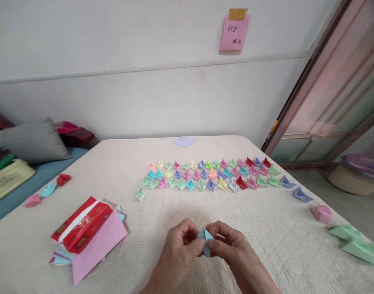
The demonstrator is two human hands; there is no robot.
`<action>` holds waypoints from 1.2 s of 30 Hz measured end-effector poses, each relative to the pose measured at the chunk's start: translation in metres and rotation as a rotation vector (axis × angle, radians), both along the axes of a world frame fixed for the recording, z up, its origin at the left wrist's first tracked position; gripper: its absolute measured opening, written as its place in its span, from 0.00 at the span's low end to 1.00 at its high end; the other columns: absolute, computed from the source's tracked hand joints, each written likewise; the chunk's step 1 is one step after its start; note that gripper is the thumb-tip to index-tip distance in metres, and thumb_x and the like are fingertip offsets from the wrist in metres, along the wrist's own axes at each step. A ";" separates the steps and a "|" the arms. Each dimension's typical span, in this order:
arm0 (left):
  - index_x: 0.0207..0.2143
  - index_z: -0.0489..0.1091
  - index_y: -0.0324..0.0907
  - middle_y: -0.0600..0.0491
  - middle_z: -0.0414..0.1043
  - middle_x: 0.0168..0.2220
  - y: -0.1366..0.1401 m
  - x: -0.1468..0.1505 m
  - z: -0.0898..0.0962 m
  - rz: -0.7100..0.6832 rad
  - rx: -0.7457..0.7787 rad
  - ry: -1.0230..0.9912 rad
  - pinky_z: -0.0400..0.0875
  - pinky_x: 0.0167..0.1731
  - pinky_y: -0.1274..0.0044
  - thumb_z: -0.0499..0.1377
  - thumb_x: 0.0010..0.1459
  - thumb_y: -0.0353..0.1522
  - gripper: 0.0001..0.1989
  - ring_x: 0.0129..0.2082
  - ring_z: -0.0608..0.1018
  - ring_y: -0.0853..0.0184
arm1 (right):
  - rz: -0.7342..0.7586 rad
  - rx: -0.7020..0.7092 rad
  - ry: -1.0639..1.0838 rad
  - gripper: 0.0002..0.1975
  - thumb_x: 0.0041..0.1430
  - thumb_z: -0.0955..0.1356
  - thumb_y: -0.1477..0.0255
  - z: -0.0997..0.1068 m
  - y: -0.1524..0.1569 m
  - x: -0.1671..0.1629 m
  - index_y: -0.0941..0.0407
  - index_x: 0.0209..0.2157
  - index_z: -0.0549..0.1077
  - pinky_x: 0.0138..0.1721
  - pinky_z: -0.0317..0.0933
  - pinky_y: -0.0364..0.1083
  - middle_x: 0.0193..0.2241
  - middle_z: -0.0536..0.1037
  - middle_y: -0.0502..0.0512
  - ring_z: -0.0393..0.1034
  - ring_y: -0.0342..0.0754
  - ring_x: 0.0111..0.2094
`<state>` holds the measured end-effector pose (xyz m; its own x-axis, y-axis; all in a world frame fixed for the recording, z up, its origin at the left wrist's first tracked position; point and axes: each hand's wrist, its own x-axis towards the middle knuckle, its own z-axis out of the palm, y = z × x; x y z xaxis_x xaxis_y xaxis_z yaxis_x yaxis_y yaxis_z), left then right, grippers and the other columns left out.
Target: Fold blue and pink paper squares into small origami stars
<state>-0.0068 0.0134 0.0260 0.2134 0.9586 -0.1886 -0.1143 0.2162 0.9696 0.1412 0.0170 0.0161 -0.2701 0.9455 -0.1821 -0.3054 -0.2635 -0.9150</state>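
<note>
A small piece of light blue folded paper (205, 235) is pinched between my two hands, low in the middle of the view. It has a diamond shape with a crease down its centre. My left hand (181, 250) grips its left side with thumb and fingers, and my right hand (230, 247) holds its right side the same way. Part of the paper is hidden behind my thumbs. Beyond my hands, several small folded paper boats (190, 185) in many colours stand in rows on the pale quilted cover (138, 253).
At left, a red packet (85, 224) rests on a pink sheet (103, 247) and other papers. Folded pieces, red (63, 179), blue (48, 189) and pink (33, 200), lie farther left. Larger green boats (361, 250) sit along the right edge. A lilac sheet (183, 141) lies near the wall.
</note>
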 end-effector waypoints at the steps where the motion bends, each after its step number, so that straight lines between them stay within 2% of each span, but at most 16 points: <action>1: 0.24 0.64 0.40 0.57 0.65 0.21 0.000 0.001 -0.001 0.007 0.008 0.009 0.63 0.27 0.77 0.60 0.51 0.31 0.07 0.23 0.69 0.70 | -0.007 -0.016 -0.040 0.04 0.48 0.69 0.77 0.001 0.000 0.000 0.57 0.23 0.71 0.30 0.54 0.44 0.20 0.71 0.47 0.62 0.43 0.25; 5: 0.22 0.63 0.40 0.56 0.67 0.20 0.001 0.003 -0.008 0.051 0.027 0.091 0.64 0.25 0.77 0.60 0.49 0.30 0.07 0.23 0.71 0.68 | -0.002 -0.046 -0.130 0.05 0.48 0.70 0.73 -0.001 0.000 0.001 0.57 0.22 0.71 0.26 0.52 0.42 0.17 0.69 0.46 0.59 0.41 0.21; 8: 0.22 0.63 0.41 0.57 0.68 0.19 0.002 0.005 -0.011 0.094 0.025 0.128 0.64 0.23 0.78 0.60 0.48 0.30 0.07 0.21 0.72 0.68 | -0.025 0.003 -0.146 0.07 0.49 0.70 0.73 -0.004 0.001 0.000 0.57 0.21 0.70 0.26 0.54 0.43 0.17 0.69 0.46 0.60 0.42 0.22; 15: 0.22 0.63 0.40 0.58 0.68 0.19 0.004 0.002 -0.012 0.080 0.010 -0.060 0.64 0.24 0.78 0.63 0.46 0.29 0.09 0.21 0.72 0.69 | 0.009 0.140 -0.247 0.09 0.53 0.68 0.70 -0.002 0.000 -0.001 0.56 0.22 0.69 0.27 0.55 0.44 0.20 0.68 0.48 0.60 0.44 0.25; 19: 0.31 0.66 0.40 0.57 0.71 0.26 0.002 -0.002 -0.012 0.111 0.052 -0.100 0.66 0.29 0.78 0.65 0.45 0.26 0.12 0.26 0.72 0.70 | 0.004 0.277 -0.394 0.09 0.56 0.67 0.68 0.001 -0.004 0.001 0.55 0.24 0.69 0.29 0.55 0.44 0.22 0.67 0.48 0.59 0.46 0.27; 23: 0.39 0.67 0.42 0.55 0.73 0.28 -0.002 -0.002 -0.015 0.169 0.146 0.005 0.67 0.34 0.76 0.65 0.47 0.26 0.15 0.30 0.74 0.67 | -0.078 0.392 -0.439 0.09 0.58 0.67 0.67 -0.001 -0.010 -0.002 0.53 0.26 0.70 0.29 0.56 0.44 0.23 0.69 0.48 0.60 0.46 0.27; 25: 0.39 0.67 0.42 0.57 0.72 0.25 -0.003 -0.001 -0.018 0.190 0.174 0.038 0.66 0.32 0.76 0.64 0.48 0.26 0.15 0.28 0.74 0.67 | -0.145 0.381 -0.381 0.08 0.57 0.68 0.66 -0.005 -0.012 -0.004 0.53 0.26 0.70 0.29 0.57 0.44 0.23 0.70 0.48 0.62 0.46 0.27; 28: 0.38 0.69 0.42 0.59 0.70 0.21 -0.002 0.001 -0.020 0.210 0.163 0.066 0.65 0.28 0.77 0.65 0.46 0.25 0.15 0.24 0.74 0.68 | -0.184 0.286 -0.241 0.08 0.54 0.71 0.68 -0.009 -0.010 -0.005 0.53 0.25 0.69 0.28 0.59 0.44 0.22 0.69 0.47 0.64 0.46 0.26; 33: 0.34 0.74 0.39 0.53 0.76 0.26 0.001 -0.001 -0.013 0.106 0.111 -0.098 0.67 0.29 0.76 0.63 0.48 0.28 0.08 0.26 0.75 0.67 | -0.130 0.129 -0.073 0.11 0.50 0.73 0.68 -0.012 0.000 0.001 0.55 0.24 0.67 0.24 0.58 0.43 0.19 0.69 0.46 0.64 0.44 0.22; 36: 0.30 0.76 0.39 0.54 0.76 0.23 0.002 -0.002 -0.010 0.100 0.069 -0.125 0.68 0.27 0.77 0.63 0.47 0.28 0.06 0.23 0.74 0.69 | -0.107 0.113 -0.060 0.11 0.49 0.73 0.68 -0.013 0.002 0.003 0.55 0.24 0.67 0.23 0.57 0.43 0.19 0.70 0.47 0.63 0.43 0.22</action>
<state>-0.0084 0.0159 0.0160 0.1339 0.9859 -0.0999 -0.2527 0.1315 0.9586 0.1440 0.0192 0.0028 -0.1581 0.9837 -0.0859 -0.2699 -0.1267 -0.9545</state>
